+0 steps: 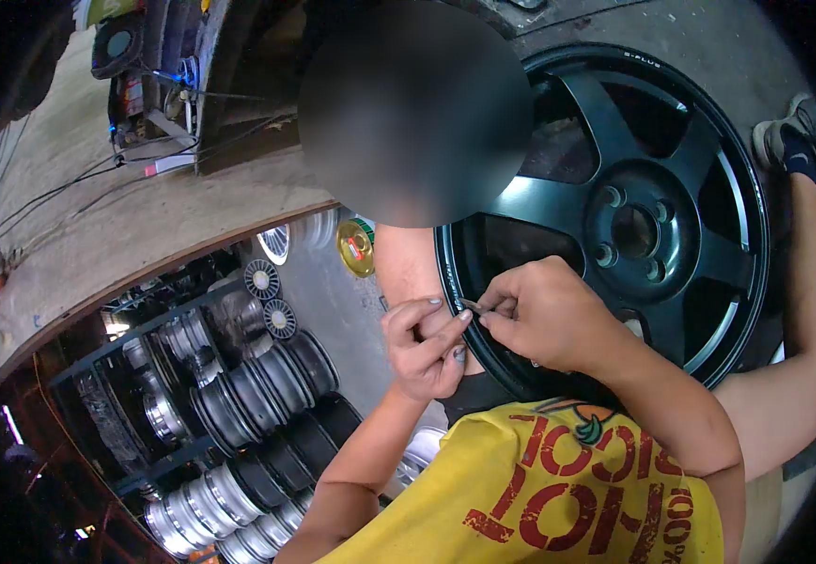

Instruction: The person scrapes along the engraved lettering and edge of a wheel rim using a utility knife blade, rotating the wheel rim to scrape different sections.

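Note:
A dark wheel rim [558, 197] with wide spokes lies across the person's legs, with small white lettering along its lip. My right hand [549, 315] pinches a small thin piece [471, 305] against the rim's near left edge. Close beside it, my left hand [427, 348] has its fingers curled, with its fingertips at the same part of the lip. Whatever may be between the left fingertips is too small to make out.
Metal wheels [248, 399] fill a rack at lower left. A gold wheel [356, 247] stands on the floor beyond the leg. Cables and equipment lie on a wooden surface [239, 202] at upper left. A blurred disc hides the top centre.

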### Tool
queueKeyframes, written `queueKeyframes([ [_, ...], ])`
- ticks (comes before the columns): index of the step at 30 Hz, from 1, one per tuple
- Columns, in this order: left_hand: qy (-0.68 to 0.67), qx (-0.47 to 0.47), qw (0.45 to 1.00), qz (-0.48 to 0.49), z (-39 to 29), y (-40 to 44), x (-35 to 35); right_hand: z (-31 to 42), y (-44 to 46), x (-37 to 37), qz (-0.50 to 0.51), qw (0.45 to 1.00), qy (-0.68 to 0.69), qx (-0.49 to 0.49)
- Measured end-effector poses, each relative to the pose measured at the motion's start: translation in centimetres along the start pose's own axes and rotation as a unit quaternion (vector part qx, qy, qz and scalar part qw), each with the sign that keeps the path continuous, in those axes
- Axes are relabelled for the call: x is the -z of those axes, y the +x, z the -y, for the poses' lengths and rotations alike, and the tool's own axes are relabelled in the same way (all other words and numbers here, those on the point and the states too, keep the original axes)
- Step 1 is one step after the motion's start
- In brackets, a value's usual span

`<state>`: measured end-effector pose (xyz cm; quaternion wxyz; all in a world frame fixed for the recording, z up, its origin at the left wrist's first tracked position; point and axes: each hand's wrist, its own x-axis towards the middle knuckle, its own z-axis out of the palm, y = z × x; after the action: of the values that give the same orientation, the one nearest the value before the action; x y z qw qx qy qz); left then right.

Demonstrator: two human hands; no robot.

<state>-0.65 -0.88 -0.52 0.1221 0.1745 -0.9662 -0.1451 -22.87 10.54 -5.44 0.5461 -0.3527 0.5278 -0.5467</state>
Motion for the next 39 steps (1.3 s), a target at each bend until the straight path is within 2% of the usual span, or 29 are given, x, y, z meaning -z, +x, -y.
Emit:
queueKeyframes([
  [21, 0.023, 0.015, 0.999, 0.034, -0.3, 0.1, 0.1, 0.8, 0.5, -0.4, -0.006, 0.997, -0.073, -0.010],
  [26, 0.021, 0.017, 0.999, 0.032, -0.5, 0.3, 0.1, 1.7, 1.0, 0.2, 0.037, 0.994, -0.086, -0.060],
  [39, 0.030, 0.030, 0.998, 0.035, -1.0, 0.6, 0.0, 0.4, 1.4, 0.9, 0.038, 0.997, -0.069, -0.019],
])
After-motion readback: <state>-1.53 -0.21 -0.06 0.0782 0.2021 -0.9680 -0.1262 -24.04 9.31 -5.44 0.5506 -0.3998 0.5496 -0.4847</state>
